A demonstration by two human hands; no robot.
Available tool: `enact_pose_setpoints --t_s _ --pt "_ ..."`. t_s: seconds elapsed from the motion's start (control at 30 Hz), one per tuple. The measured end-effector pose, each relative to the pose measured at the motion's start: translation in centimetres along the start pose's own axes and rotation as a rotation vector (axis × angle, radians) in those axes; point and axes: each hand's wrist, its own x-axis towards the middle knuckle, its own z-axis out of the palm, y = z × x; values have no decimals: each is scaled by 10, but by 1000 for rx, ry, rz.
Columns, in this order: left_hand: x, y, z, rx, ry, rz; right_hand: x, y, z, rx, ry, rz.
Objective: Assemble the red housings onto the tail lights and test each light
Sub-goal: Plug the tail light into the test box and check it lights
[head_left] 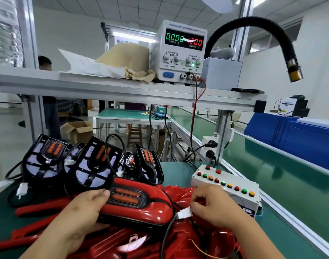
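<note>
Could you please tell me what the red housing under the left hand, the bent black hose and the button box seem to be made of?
The red housing looks like glossy moulded plastic: sharp highlights run along its curves. The black hose appears to be ribbed, matte flexible tubing, plastic or rubber. The button box seems smooth white plastic, possibly painted metal.

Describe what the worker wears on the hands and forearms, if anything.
The left hand and right hand are bare: no gloves, rings or tape show. The left forearm and right forearm are uncovered to the picture's edge, with no sleeve, watch or band in view.
</note>
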Motion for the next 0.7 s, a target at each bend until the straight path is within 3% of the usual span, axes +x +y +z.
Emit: enact_pose_setpoints --t_s 0.3,0.7 --pt "6 -6 -8 -309 44 98 2 -1 5 -78 15 -3" --pt "15 -26 12 -196 -13 122 2 -6 9 -138 50 -9"
